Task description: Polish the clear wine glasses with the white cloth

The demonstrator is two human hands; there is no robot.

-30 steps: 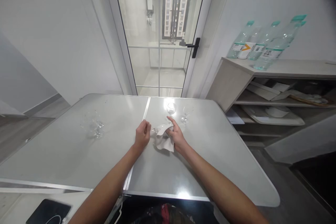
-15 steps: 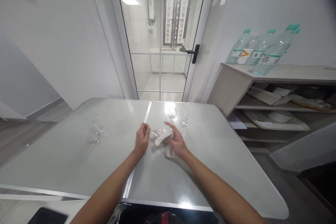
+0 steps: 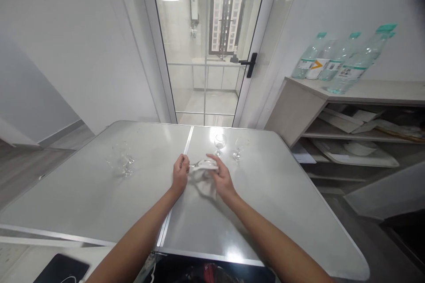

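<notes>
Over the middle of the grey table point(image 3: 99, 194), my left hand point(image 3: 180, 174) is closed on the foot and stem of a small wine glass point(image 3: 201, 164) held sideways. My right hand point(image 3: 222, 178) presses a white cloth point(image 3: 206, 184) round the bowl of that glass. Two more small wine glasses point(image 3: 219, 142) point(image 3: 238, 147) stand upright just behind my hands. Another cluster of clear glasses point(image 3: 121, 162) stands on the left half of the table.
A wooden shelf unit point(image 3: 299, 106) on the right carries several water bottles point(image 3: 345, 64) on top and papers inside. A glass door point(image 3: 206, 44) with a black handle is behind the table. A dark phone point(image 3: 61, 269) lies at the lower left.
My right hand has turned over the glass, drawing the cloth from hanging below it to wrapping the bowl. The left hand has stayed on the stem. The view has shifted slightly.
</notes>
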